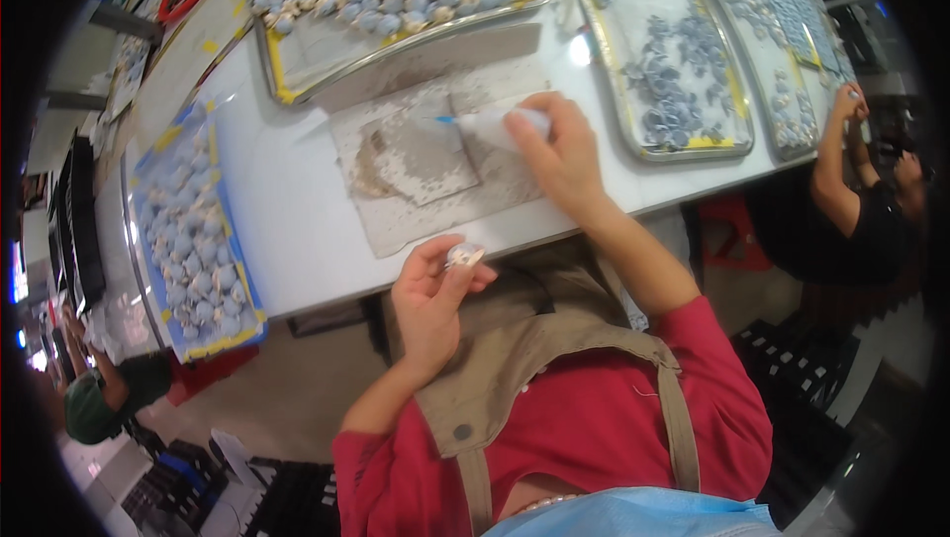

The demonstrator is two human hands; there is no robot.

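In front of my body, near the table's front edge, my left hand (435,290) pinches a small grey-and-cream figure piece (465,256) between thumb and fingers. My right hand (562,153) is wrapped round a white squeeze bottle (492,127) with a thin blue nozzle tip. The bottle lies nearly level, its tip pointing left over a stained sheet of cardboard (386,222). Greyish smears and flakes cover a smaller square sheet (432,181) on top of it. The bottle tip and the small piece are well apart.
A metal tray (396,47) full of small round grey-and-cream pieces stands at the back. At left is a blue tray (249,290) with similar pieces. Another metal tray (618,101) at right holds small grey cup-like parts. Other people's hands (849,101) work at the far right.
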